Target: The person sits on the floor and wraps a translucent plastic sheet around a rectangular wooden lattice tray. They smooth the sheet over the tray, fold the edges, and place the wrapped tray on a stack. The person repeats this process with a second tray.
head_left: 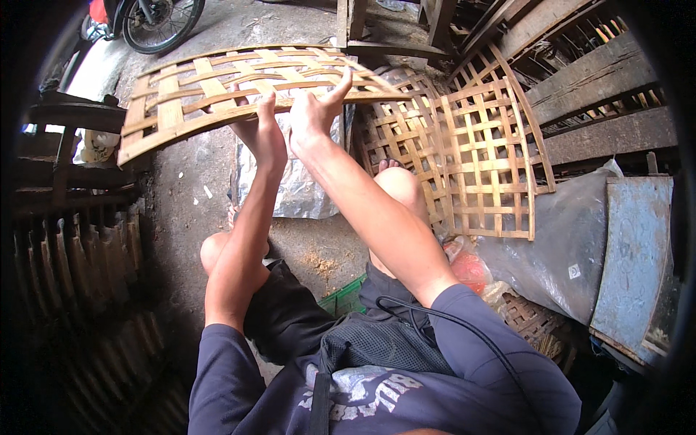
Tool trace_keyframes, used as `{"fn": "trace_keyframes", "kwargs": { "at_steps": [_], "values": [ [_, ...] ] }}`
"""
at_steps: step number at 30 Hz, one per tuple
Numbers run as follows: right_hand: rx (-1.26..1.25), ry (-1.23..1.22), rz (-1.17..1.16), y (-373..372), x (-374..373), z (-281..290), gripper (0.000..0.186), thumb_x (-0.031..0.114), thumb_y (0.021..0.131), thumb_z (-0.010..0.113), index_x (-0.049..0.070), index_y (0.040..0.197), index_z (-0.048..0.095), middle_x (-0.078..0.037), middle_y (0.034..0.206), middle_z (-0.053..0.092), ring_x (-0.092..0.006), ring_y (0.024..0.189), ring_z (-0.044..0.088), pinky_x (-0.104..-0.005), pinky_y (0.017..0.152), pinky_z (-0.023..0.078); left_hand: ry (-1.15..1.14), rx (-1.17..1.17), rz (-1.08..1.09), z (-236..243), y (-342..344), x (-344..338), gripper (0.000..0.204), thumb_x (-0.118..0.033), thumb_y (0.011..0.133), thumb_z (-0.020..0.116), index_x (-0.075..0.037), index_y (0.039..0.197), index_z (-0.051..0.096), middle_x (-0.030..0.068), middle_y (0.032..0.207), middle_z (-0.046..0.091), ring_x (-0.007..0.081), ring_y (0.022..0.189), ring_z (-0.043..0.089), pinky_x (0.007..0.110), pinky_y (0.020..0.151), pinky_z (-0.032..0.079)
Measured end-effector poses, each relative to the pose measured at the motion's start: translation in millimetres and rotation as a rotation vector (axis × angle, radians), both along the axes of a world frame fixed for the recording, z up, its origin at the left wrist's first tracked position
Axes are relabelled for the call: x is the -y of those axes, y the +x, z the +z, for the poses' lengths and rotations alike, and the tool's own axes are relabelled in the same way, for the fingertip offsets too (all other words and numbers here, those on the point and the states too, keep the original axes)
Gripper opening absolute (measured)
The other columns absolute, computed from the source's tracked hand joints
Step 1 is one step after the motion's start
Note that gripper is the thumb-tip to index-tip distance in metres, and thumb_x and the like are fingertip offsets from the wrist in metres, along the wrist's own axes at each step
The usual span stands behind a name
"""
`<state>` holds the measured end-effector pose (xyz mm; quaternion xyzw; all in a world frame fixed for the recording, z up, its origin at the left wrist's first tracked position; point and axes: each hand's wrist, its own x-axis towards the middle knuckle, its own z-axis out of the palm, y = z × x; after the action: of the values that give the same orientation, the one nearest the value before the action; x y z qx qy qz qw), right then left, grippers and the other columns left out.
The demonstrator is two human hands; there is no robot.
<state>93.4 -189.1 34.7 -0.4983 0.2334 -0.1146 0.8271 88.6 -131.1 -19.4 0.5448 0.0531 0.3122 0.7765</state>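
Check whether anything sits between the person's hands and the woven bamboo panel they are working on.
Nothing visible does. The left hand and right hand both grip the near edge of the woven bamboo panel directly, held up above the ground.

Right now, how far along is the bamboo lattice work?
Done: two woven bamboo lattice panels lean against the timber stack on the right. In hand: a third woven lattice panel, raised over the concrete floor, with the left hand and right hand gripping its near edge strip. Left: its weave looks complete; whether the edges need more work cannot be told.
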Motion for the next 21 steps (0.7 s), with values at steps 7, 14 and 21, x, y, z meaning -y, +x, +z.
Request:
{"fn": "trace_keyframes", "kwargs": {
  "at_steps": [7,14,21],
  "values": [
    [0.186,-0.273,-0.019,40.2,36.5,1.1,0.098,-0.018,0.072,0.043,0.027,0.149,0.003,-0.031,0.146,0.009,-0.0428,0.135,0.022,-0.0433,0.115,0.023,-0.108,-0.078,-0.351,-2.0,-27.5,-14.1,0.056,-0.033,0.094,0.055,0.004,0.132,0.038,0.0220,0.128,0.047,0.0345,0.117,0.055,0.046,0.089,0.051],
    [0.346,-0.278,0.019,53.7,99.6,14.3,0.096,-0.019,0.071,0.039,0.019,0.149,-0.002,-0.025,0.149,0.005,-0.0407,0.131,0.030,-0.0246,0.065,0.062,0.192,-0.308,-0.871,-23.8,-51.1,-22.3,0.073,-0.058,0.095,0.033,-0.005,0.145,0.026,0.0186,0.143,0.039,0.0332,0.127,0.045,0.045,0.099,0.042],
    [0.385,-0.359,0.126,59.6,138.9,11.2,0.096,-0.021,0.075,0.044,0.023,0.145,-0.006,-0.031,0.132,0.032,-0.0303,0.070,0.061,-0.0394,0.056,0.058,1.660,-0.524,-0.941,-42.8,-84.9,-53.9,0.068,-0.053,0.087,0.056,-0.014,0.140,0.040,0.0199,0.139,0.042,0.0322,0.128,0.042,0.038,0.106,0.032]
  ]
}}
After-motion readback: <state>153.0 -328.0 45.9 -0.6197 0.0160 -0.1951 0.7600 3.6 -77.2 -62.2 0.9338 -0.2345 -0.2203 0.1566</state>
